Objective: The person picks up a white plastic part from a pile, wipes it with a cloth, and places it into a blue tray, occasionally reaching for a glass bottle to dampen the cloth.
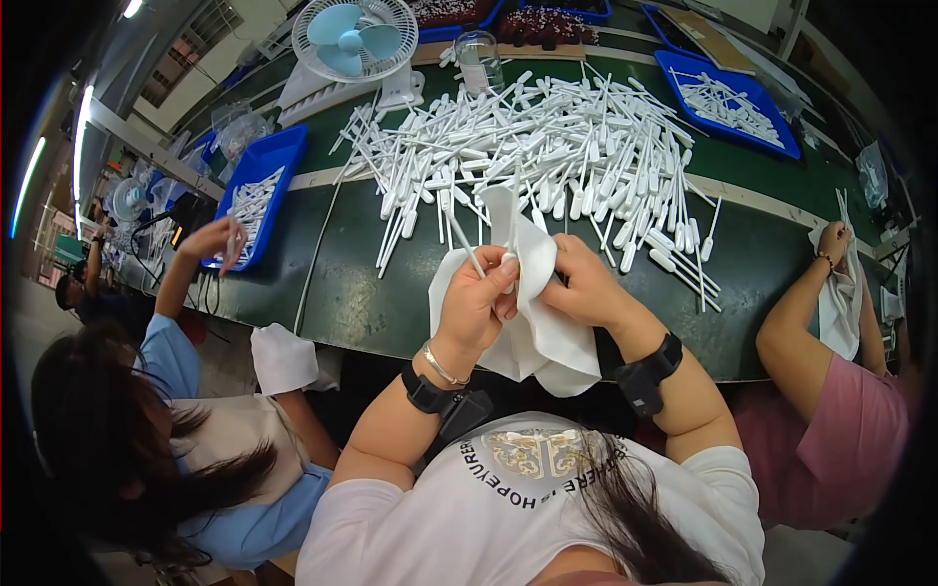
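My left hand (476, 301) is closed on a slim white plastic stick (466, 246), whose shaft slants up and away to the left. A white cloth (552, 354) is bunched between my hands and hangs down on both sides. My right hand (586, 283) is closed on the cloth's right side; the folds hide its fingertips. Just beyond lies a large heap of white sticks with flattened oval ends (547, 146), spread over the dark green table (352, 293).
Blue trays with more sticks stand at the left (289, 146) and far right (793, 146). A fan (350, 41) and a clear jar (478, 63) are at the back. Co-workers sit on both sides: a blue sleeve (168, 356) at left, a pink sleeve (850, 410) at right.
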Demonstrator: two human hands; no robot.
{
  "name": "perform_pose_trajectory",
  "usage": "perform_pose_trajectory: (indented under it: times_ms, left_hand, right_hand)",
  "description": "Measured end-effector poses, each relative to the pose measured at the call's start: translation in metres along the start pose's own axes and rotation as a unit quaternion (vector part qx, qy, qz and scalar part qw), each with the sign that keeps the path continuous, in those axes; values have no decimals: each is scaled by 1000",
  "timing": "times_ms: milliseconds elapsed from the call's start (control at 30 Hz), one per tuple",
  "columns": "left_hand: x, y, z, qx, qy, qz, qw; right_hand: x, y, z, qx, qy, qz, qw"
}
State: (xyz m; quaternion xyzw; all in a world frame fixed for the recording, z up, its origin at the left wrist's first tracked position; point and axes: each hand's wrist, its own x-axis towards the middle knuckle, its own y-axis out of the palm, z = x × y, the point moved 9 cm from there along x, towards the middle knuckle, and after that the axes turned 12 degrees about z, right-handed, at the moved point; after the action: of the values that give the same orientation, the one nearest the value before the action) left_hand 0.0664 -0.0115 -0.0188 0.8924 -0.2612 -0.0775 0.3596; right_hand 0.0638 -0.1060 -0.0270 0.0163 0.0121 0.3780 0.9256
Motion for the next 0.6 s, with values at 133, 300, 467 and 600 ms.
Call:
perform_pose_trajectory:
  times_ms: [133, 300, 467, 600]
  left_hand:
    - [6, 11, 6, 56, -1, 5, 998]
    - [8, 54, -11, 161, -1, 86, 983]
    - [-1, 34, -26, 188, 8, 26, 982]
    - [-6, 13, -24, 256, -25, -29, 966]
  right_hand:
    - [4, 10, -10, 7, 66, 44, 997]
    - [6, -9, 6, 270, -130, -49, 953]
    - [8, -1, 28, 457, -166, -37, 873]
    - [3, -8, 23, 174, -158, -100, 967]
